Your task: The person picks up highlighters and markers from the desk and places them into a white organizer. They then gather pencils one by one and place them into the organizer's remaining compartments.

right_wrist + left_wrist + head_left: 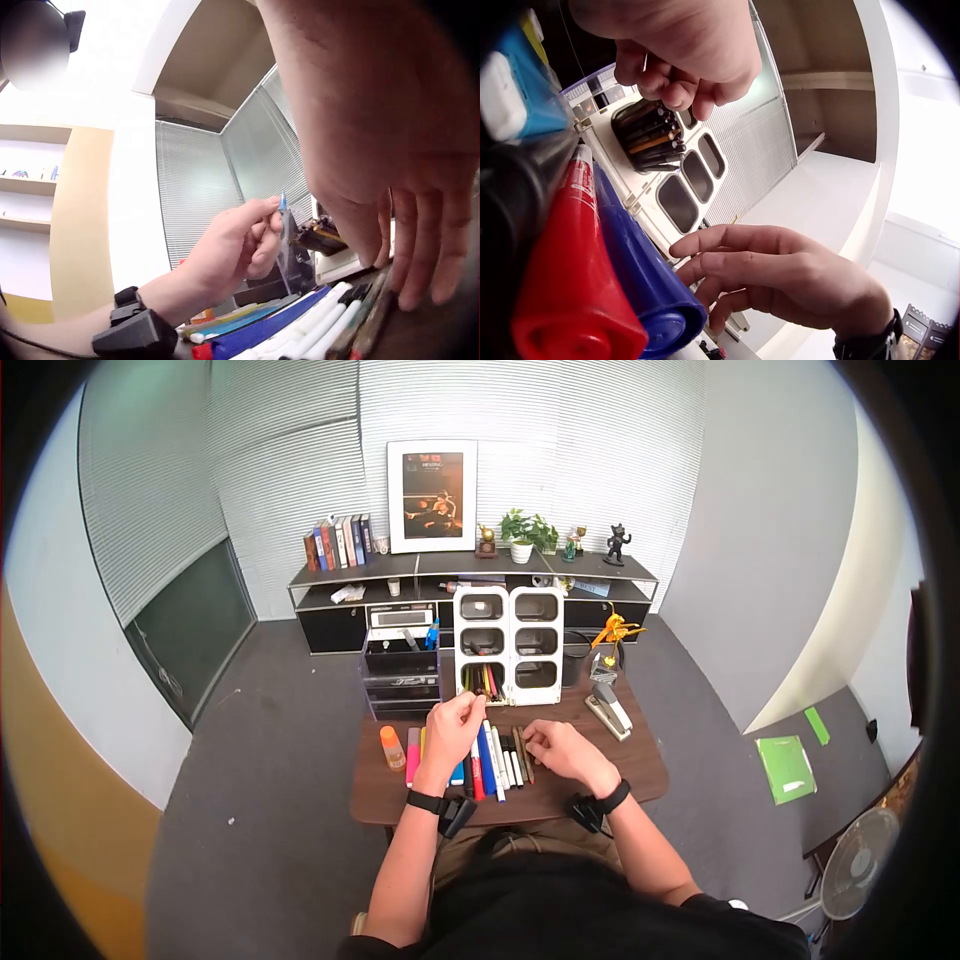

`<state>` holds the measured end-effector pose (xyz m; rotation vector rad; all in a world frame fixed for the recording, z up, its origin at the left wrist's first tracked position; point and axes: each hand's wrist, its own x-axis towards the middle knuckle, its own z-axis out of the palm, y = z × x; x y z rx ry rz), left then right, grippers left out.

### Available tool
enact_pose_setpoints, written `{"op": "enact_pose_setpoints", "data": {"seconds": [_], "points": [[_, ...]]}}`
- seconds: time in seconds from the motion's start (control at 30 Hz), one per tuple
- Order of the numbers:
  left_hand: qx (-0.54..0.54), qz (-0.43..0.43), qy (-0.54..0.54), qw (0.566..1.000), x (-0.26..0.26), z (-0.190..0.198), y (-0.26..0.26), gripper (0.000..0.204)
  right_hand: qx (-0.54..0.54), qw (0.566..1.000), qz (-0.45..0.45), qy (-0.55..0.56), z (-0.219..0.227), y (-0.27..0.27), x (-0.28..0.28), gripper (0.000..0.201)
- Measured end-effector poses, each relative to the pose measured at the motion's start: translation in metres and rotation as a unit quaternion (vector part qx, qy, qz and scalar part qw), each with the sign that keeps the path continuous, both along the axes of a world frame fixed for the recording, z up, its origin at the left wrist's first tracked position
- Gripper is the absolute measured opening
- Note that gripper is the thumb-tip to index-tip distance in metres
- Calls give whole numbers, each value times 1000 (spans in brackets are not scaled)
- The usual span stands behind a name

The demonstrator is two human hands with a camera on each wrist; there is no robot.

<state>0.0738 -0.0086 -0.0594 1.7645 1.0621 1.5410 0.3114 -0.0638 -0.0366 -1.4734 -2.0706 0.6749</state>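
My left hand (455,732) is raised over the row of markers (487,760), close in front of the lower left compartment of a white rack (510,645). Its fingers are curled, and I cannot tell whether something small is between them. In that compartment stand several pencils (649,139). My right hand (562,750) is low at the row's right end, its loosely bent fingers (757,259) beside brown pencils (523,755). Nothing shows in its grasp. A red marker (577,292) and a blue marker (645,277) lie below the left hand.
An orange-capped glue bottle (392,748) stands left of the row. Behind it is a dark desk organizer (400,685) with a blue pen (433,633). To the right are a stapler (608,712) and an orange figurine (615,628) near the brown table's edge (650,785).
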Motion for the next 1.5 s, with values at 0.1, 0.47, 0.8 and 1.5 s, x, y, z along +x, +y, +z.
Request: {"op": "enact_pose_setpoints", "data": {"seconds": [0.1, 0.47, 0.8, 1.5], "points": [[32, 3, 5, 999, 1, 2, -2, 33, 23, 999, -4, 37, -3, -12, -4, 22], [25, 20, 7, 999, -3, 0, 0, 35, 105, 994, 1, 9, 17, -12, -10, 20], [10, 23, 5, 1000, -13, 4, 0, 32, 329, 941, 53, -53, 63, 73, -51, 26], [40, 17, -29, 999, -16, 27, -8, 35, 451, 883, -64, 110, 68, 63, -33, 17]]}}
